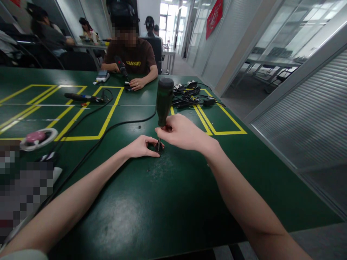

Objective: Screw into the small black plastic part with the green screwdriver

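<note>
1. My right hand (181,132) is closed around the lower end of a screwdriver (165,101), fingers and thumb pinched in where the dark green handle meets the shaft.
2. The screwdriver stands almost upright over the green table (189,195), straight ahead of me. Its long axis runs up and down, with the black-capped butt at the top leaning slightly to my right and the shaft pointing down.
3. The lower end of the shaft meets a small black part (158,147) on the tabletop. I cannot tell whether the tip is seated in anything.
4. My left hand (141,145) comes in from the left and holds that part between thumb and fingers, with a gap left open behind the fingertips. The part is too small for me to tell which way it faces.
5. A tiny bit (148,170) lies on the table, nearer to me than the part.
6. Beyond my left hand, a black cable (120,124) curves across the table, and a dark, slim tool (81,97) lies roughly crosswise.
7. A heap of black cables (187,98) sits beyond my right hand.
8. Across the table, a co-worker (129,56) holds another tool (121,66), slanted downward.
</note>
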Motion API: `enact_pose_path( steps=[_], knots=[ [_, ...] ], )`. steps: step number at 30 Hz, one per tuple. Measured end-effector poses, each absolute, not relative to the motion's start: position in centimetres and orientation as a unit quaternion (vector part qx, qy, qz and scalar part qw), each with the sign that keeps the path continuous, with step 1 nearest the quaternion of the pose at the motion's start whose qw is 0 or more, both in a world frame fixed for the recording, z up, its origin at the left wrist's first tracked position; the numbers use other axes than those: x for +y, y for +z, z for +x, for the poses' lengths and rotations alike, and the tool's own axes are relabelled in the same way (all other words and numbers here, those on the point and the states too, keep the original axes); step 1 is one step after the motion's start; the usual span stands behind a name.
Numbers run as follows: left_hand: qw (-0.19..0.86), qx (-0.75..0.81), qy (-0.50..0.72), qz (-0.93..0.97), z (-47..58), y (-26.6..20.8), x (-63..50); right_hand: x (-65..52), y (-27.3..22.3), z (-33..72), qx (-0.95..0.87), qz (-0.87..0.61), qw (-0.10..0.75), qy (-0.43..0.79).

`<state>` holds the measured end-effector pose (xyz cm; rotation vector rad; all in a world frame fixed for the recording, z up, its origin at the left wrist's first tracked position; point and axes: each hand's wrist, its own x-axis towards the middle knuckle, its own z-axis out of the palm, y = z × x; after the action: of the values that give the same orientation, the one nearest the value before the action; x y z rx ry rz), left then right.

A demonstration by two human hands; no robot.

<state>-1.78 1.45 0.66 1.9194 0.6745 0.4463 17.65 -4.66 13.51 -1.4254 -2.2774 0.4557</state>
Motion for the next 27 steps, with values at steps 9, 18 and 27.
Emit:
enact_pose_path(
  steps=[9,18,27],
  knots=[
    [0.503,0.281,0.192,0.795,-1.8,0.2,1.7,-4.5,13.4,17.9,-0.83,-0.481,0.216,0.18],
    [0.492,0.281,0.184,0.803,-1.7,0.1,1.7,-4.6,13.1,17.7,-0.816,-0.506,0.225,0.165],
    [0.463,0.263,0.17,0.829,-1.3,-1.0,2.0,-4.4,12.9,17.8,-0.807,-0.513,0.224,0.187]
  ],
)
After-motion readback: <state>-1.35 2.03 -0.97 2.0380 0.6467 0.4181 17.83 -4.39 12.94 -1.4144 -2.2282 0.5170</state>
